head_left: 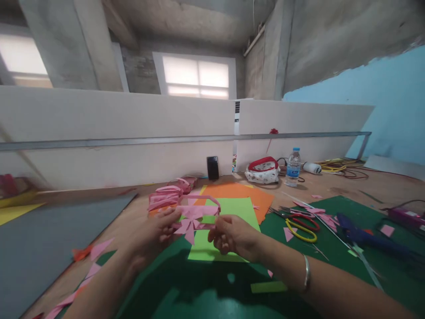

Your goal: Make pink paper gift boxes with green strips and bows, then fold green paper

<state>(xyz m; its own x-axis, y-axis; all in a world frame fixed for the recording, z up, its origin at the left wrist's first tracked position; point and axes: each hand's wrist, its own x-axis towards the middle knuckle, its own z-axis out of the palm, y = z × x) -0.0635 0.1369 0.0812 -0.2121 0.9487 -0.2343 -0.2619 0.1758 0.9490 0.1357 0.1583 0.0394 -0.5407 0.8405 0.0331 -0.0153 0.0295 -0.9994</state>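
Observation:
A pink paper piece with a looped handle and a pointed bow on its front, like a small paper basket (206, 211), is held up between both hands. My left hand (166, 226) pinches its left side. At the right end, my right hand (229, 232) grips its edge with bent fingers. Below and behind it lies a bright green sheet (244, 212), partly over an orange sheet (262, 199). Several folded pink paper pieces (166, 195) are heaped just beyond my left hand.
Yellow-handled scissors (300, 232) and red-handled scissors (307, 219) lie at right on a green mat (345, 206), near pink scraps and a blue glue gun (365, 237). Behind stand a phone (212, 168), a pouch (262, 175) and a water bottle (292, 170). A grey board (59, 235) lies left.

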